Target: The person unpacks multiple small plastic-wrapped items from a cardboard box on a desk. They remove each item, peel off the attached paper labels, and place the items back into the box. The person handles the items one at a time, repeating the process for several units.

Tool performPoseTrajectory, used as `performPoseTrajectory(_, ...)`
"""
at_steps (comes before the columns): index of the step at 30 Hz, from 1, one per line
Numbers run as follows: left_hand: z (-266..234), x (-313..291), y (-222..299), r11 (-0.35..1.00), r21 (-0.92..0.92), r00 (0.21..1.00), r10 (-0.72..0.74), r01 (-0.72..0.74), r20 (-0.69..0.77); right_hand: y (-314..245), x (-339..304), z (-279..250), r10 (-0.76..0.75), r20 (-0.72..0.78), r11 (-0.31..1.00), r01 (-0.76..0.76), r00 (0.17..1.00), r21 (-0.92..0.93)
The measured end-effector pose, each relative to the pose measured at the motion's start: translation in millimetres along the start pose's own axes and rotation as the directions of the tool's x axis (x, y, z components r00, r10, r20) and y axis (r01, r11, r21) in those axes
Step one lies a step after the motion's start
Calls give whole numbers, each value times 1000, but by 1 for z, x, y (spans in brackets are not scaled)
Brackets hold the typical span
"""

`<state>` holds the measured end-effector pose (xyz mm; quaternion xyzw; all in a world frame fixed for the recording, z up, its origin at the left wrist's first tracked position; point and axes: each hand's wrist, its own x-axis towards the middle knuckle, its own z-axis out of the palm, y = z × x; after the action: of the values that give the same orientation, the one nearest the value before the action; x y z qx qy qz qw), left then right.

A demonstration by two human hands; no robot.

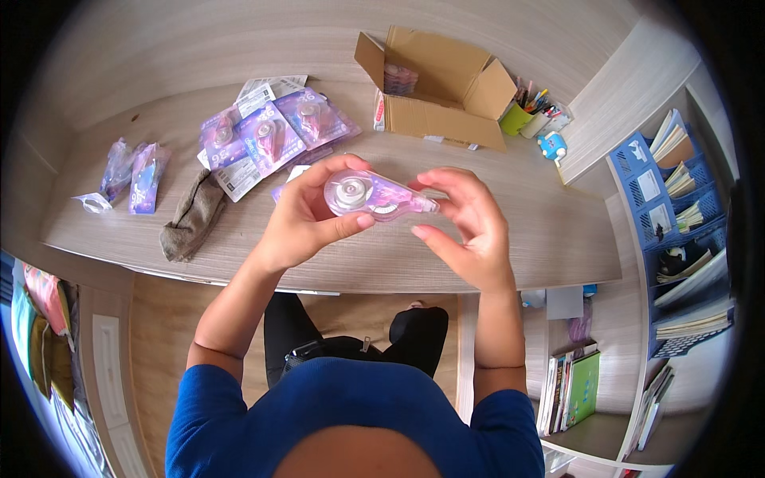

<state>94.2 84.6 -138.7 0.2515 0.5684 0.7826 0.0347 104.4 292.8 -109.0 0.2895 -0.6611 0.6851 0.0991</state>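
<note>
From the head camera, the left hand (299, 219) pinches the round end of a clear purple correction tape dispenser (374, 195) between thumb and fingers, holding it above the wooden desk (510, 231); the right hand (470, 227) has its fingertips at the pointed tip, fingers loosely curved; whether they grip it I cannot tell. A steady hold looks best kept on the wheel housing, light touch at the tip; the sealed purple packets (267, 135), the grey cloth (191, 219) and the open cardboard box (434, 88) lie well apart behind.
</note>
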Motion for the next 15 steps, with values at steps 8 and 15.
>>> performPoseTrajectory(8,8,-14,-1,960,67,962,272,-274,32,-6,-14,-14,-196,122,938,222,973,-266)
performPoseTrajectory(15,16,-16,-4,925,97,930,363,-367,52,-4,-18,-11,-111,129,993,105,985,53)
